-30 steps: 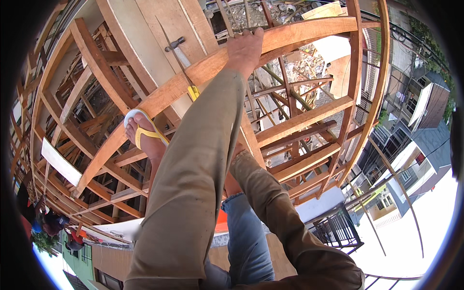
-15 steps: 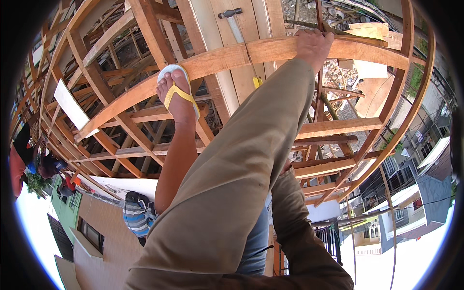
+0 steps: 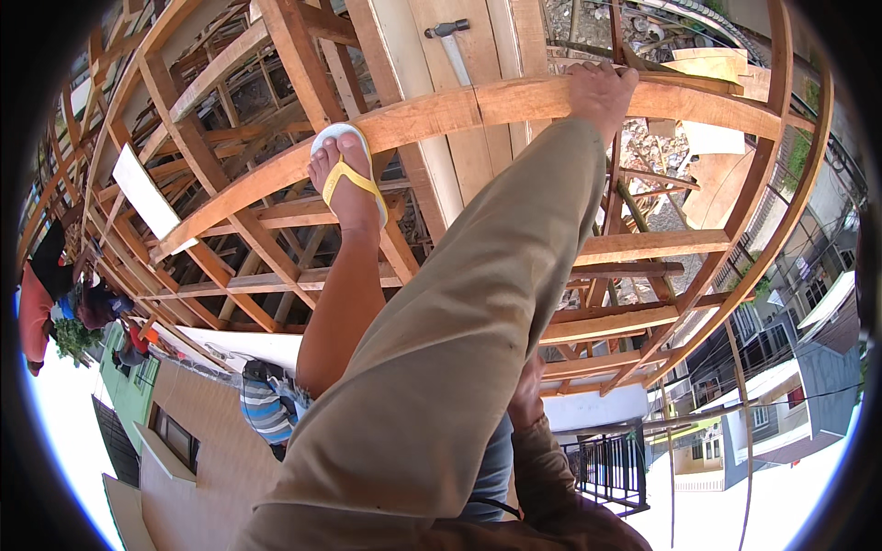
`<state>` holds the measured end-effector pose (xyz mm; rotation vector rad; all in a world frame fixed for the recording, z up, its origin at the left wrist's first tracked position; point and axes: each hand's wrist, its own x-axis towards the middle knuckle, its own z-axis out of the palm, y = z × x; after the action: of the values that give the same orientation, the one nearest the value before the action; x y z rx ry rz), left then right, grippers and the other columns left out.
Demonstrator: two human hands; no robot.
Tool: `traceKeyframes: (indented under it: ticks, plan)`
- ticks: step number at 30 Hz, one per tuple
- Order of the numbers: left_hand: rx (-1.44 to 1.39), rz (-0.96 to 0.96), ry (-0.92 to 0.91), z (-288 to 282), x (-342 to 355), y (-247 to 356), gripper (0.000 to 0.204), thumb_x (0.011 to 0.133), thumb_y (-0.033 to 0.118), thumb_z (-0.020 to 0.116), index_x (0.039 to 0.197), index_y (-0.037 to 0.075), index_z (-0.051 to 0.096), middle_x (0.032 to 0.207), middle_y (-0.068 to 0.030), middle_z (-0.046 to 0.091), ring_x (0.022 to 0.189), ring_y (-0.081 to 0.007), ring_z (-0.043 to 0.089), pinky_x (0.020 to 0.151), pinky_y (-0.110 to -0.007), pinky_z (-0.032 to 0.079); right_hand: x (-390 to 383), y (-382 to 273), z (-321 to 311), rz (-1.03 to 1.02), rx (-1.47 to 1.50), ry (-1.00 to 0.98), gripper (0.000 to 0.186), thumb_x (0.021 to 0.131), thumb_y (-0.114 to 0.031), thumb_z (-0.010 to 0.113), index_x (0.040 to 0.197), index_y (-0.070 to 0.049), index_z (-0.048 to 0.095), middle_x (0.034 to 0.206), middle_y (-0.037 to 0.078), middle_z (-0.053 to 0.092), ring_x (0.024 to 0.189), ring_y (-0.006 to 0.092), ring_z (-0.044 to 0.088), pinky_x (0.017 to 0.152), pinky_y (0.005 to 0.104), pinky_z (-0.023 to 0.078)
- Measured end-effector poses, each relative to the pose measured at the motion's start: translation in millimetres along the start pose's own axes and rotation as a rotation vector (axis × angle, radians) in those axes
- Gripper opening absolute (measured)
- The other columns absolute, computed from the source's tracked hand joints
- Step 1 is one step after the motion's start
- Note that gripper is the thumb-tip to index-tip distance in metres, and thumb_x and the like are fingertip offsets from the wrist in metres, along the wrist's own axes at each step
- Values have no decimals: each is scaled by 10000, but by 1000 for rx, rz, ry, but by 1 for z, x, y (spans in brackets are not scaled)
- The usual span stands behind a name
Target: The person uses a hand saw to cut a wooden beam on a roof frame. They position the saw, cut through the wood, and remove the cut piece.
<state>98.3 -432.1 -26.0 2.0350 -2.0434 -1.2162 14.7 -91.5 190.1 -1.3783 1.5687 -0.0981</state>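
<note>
My left hand (image 3: pixel 602 96), at the end of the large khaki sleeve, has its fingers curled over the top edge of a curved wooden beam (image 3: pixel 698 108). A hammer (image 3: pixel 446 32) lies on pale boards (image 3: pixel 423 69) just beyond that beam. A bare foot in a white-and-yellow flip-flop (image 3: pixel 344 179) rests against the beam, left of my forearm. My right hand (image 3: pixel 528 386) is lower down, mostly hidden behind my left arm, so its fingers and anything in them cannot be made out.
An open timber lattice (image 3: pixel 202 174) surrounds me, with gaps showing debris below. A white panel (image 3: pixel 147 193) lies on the left framing. Other people (image 3: pixel 37 312) are at the far left. A striped blue item (image 3: pixel 266 413), a black railing (image 3: pixel 606 468) and buildings (image 3: pixel 808 367) appear beyond.
The view has swung, so the beam, hammer and my left hand sit farther right. My left hand still grips the beam. My right hand appears lower in the picture, and more of the bare leg shows.
</note>
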Motion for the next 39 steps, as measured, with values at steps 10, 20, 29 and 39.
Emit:
traceKeyframes:
  ticks: [10,20,29,39]
  plan:
    - [-8,67,62,3,-4,-2,403,869,93,698,1240,91,540,1126,-169,665,1043,-340,673,826,-475,488,69,-8,1,52,11,-186,362,1032,-290,524,1188,37,528,880,227,691,718,393,708,625,442,570]
    - [77,-16,2,13,1,-4,330,934,105,612,1256,115,539,1197,-188,643,1096,-381,658,887,-540,497,71,10,10,19,-20,-132,438,1038,-343,486,1210,59,512,806,228,674,719,406,707,582,470,535]
    - [70,-18,-36,17,-4,5,333,926,119,624,1247,115,535,1188,-174,641,1115,-366,647,875,-540,475,100,12,2,-277,-64,-78,394,1011,-298,533,1195,50,552,873,236,683,720,438,689,607,472,544]
    - [85,-31,-55,8,3,-6,397,923,140,645,1301,116,524,1230,-168,633,1167,-375,621,927,-582,461,7,-2,-11,15,100,24,352,1033,-277,489,1171,42,545,801,236,672,703,410,700,593,415,560]
